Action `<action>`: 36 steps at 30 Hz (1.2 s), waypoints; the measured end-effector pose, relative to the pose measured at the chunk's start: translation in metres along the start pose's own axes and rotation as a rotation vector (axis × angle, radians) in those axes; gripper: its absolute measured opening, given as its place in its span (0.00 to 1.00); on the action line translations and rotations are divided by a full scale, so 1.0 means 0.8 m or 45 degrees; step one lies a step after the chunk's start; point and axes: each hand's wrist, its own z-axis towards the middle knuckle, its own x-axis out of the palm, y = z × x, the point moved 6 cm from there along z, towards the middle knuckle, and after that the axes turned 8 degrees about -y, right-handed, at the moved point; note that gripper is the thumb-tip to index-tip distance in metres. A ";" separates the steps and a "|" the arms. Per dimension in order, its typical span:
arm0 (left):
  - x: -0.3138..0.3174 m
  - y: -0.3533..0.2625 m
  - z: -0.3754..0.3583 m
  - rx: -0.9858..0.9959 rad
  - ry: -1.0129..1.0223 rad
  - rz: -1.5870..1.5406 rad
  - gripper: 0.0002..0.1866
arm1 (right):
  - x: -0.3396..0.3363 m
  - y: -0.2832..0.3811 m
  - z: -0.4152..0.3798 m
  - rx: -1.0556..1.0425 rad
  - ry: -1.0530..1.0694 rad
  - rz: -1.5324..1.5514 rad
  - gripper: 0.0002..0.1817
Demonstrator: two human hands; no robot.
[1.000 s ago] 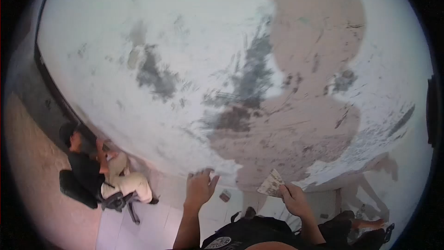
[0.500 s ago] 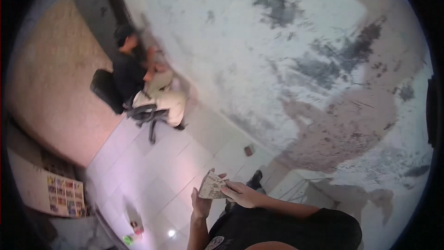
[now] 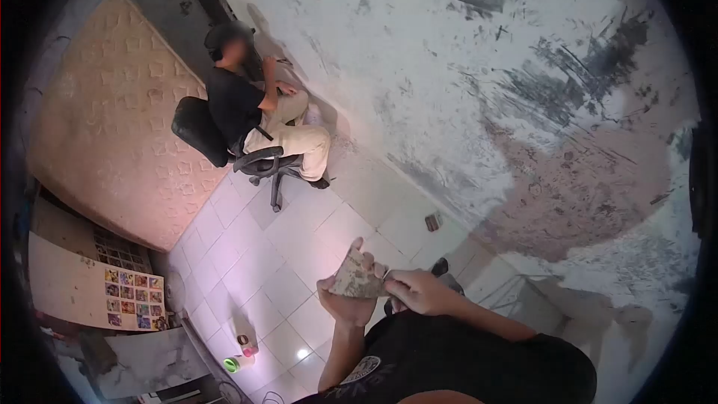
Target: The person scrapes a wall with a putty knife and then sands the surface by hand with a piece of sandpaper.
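Observation:
A flat, mottled grey-beige piece (image 3: 357, 277) with a tapering outline lies in front of my torso. My left hand (image 3: 348, 303) supports it from below and behind, with fingertips showing past its upper edge. My right hand (image 3: 420, 290) pinches the piece's right end between thumb and fingers. What the piece is made of is too small to tell.
Another person (image 3: 243, 97) sits on a black swivel chair (image 3: 198, 131) beside the stained wall (image 3: 419, 75). A mattress (image 3: 120, 112) leans at the left. A small reddish box (image 3: 434, 221), a green-lidded container (image 3: 232, 364) and a sticker-covered panel (image 3: 134, 299) are also in view.
The view has shifted, so the room appears farther right. The piece has turned in my hands, and my right hand has moved to its right end. The seated person's head has turned.

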 end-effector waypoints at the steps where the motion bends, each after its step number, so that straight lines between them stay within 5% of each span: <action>1: 0.008 0.004 0.015 0.007 0.011 -0.104 0.45 | -0.018 -0.003 -0.002 0.004 -0.008 0.015 0.10; 4: 0.025 0.010 0.061 0.030 -0.018 -0.114 0.45 | -0.100 -0.005 -0.013 -0.089 -0.362 0.003 0.19; 6: 0.044 0.013 0.097 0.103 0.017 -0.054 0.43 | -0.169 -0.003 -0.035 -0.390 -0.839 -0.150 0.22; 11: 0.089 0.029 0.175 0.117 0.200 -0.153 0.42 | -0.304 0.011 -0.090 -0.381 -1.536 -0.252 0.27; 13: 0.105 0.032 0.194 0.158 0.097 -0.123 0.41 | -0.350 0.030 -0.111 -0.386 -1.885 -0.891 0.26; 19: 0.124 0.079 0.230 0.154 0.091 -0.230 0.41 | -0.470 0.106 -0.177 -0.639 -2.781 -1.764 0.30; 20: 0.123 0.091 0.234 0.103 0.087 -0.245 0.41 | -0.496 0.115 -0.176 -0.632 -2.745 -1.756 0.30; 23: 0.126 0.125 0.258 0.019 0.054 -0.258 0.41 | -0.551 0.128 -0.176 -1.153 -2.606 -1.548 0.34; 26: 0.138 0.142 0.280 0.001 0.055 -0.236 0.44 | -0.552 0.136 -0.170 -0.768 -2.973 -2.293 0.37; 36: 0.192 0.168 0.362 -0.103 0.182 -0.131 0.49 | -0.557 0.122 -0.155 -0.599 -2.749 -2.468 0.35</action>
